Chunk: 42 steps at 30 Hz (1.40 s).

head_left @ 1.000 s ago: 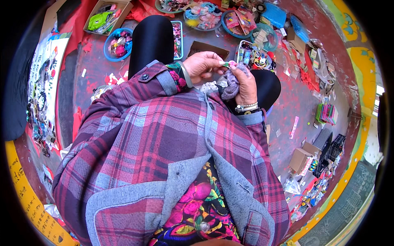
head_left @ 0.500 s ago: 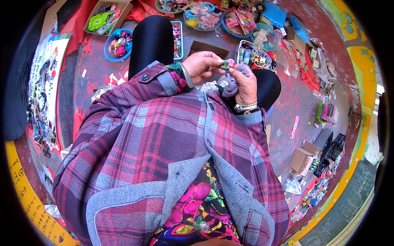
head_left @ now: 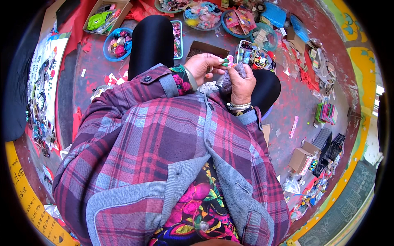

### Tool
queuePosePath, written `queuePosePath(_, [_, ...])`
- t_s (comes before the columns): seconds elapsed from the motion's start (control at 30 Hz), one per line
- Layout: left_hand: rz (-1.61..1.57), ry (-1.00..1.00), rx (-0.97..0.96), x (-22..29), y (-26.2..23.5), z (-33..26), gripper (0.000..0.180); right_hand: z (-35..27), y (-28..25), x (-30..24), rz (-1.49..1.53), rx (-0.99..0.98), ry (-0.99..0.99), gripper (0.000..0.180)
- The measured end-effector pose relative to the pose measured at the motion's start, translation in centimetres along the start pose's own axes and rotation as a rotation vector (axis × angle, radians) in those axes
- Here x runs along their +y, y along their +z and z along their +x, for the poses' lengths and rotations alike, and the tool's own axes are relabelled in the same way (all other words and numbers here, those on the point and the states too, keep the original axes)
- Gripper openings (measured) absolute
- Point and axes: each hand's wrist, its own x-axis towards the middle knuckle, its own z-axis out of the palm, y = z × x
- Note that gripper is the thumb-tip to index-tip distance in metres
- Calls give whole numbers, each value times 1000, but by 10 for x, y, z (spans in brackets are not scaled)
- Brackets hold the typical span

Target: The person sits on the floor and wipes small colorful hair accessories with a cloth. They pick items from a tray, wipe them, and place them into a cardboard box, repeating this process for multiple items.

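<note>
My left hand (head_left: 204, 65) and my right hand (head_left: 241, 80) meet in front of my chest, above my black-trousered knees. Together they pinch a small green and pink hair clip (head_left: 228, 60) between the fingertips. My right hand also has a grey fuzzy piece (head_left: 234, 74) tucked against its palm. A pale lacy scrap (head_left: 210, 86) lies on my lap just below the hands. Beaded bracelets ring my right wrist. My plaid jacket sleeves cover both forearms.
Round trays (head_left: 119, 43) and bowls of colourful trinkets stand on the red floor ahead, with a cardboard box (head_left: 104, 16) at far left. A brown card (head_left: 207, 48) lies by my knee. Small boxes (head_left: 301, 158) and black baskets (head_left: 334, 145) sit to the right.
The hands have stayed together over my lap, with only slight finger movement on the clip.
</note>
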Motion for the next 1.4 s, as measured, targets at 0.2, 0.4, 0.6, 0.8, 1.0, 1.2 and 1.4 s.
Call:
queuePosePath(0.2, [129,81,-31,-2,-4,5,8,4,-3,-4,81,-69,97,9])
queuePosePath(0.4, [235,137,42,6,-5,4,6,22,-41,-10,540,-172,323,29])
queuePosePath(0.6, [382,148,22,6,1,0,5,23,-40,-33,575,-316,226,40])
queuePosePath(0.8, [409,137,-155,4,8,-11,7,2,-6,-17,401,-377,98,43])
queuePosePath(1.0, [386,88,-163,0,7,-8,7,0,2,-10,62,-165,-145,25])
queuePosePath(1.2, [497,102,-233,-1,8,-8,6,7,-1,-1,-8,-14,-104,20])
queuePosePath(1.4, [393,90,-222,2,6,-9,6,10,-6,-6,423,19,176,14])
